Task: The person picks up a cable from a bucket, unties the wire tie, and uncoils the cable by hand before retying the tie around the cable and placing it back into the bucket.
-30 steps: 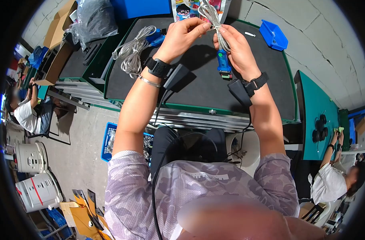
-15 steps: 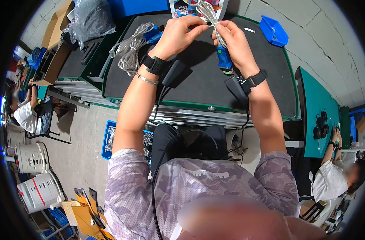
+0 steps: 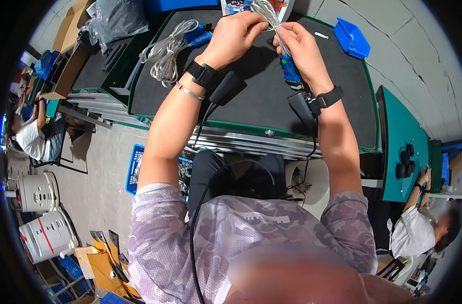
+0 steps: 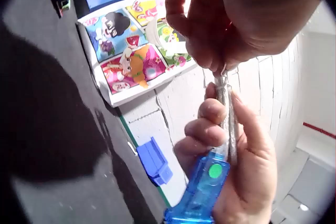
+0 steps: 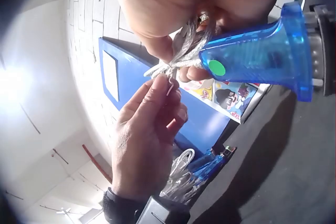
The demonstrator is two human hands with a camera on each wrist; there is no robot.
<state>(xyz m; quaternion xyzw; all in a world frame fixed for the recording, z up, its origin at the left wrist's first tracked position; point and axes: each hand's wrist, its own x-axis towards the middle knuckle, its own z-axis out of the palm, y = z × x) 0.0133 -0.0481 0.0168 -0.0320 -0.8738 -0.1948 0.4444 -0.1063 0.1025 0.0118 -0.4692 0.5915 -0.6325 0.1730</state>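
Note:
A coiled clear-grey cable [image 3: 264,9] with a translucent blue connector [image 3: 290,69] is held up over the dark-topped bench. My right hand [image 3: 308,54] grips the coil just above the connector, thumb and fingers around the strands. At the coil's middle, my left hand [image 3: 233,39] pinches a thin white tie [image 5: 169,88] wrapped around the strands; its loose end shows by the thumb in the right wrist view. A green round sticker [image 4: 215,171] marks the connector. More coiled cables [image 3: 165,65] with blue connectors lie on the bench to the left.
A blue bin [image 3: 351,38] stands at the bench's back right, near a small white scrap [image 3: 321,35]. A colourful printed box [image 4: 137,66] is at the back edge. A blue basket [image 3: 135,169] sits on the floor. Other people work at both sides.
Both hands stay at the tie with the cable in hold. The left hand has tilted slightly and shifted a little; the view has moved slightly.

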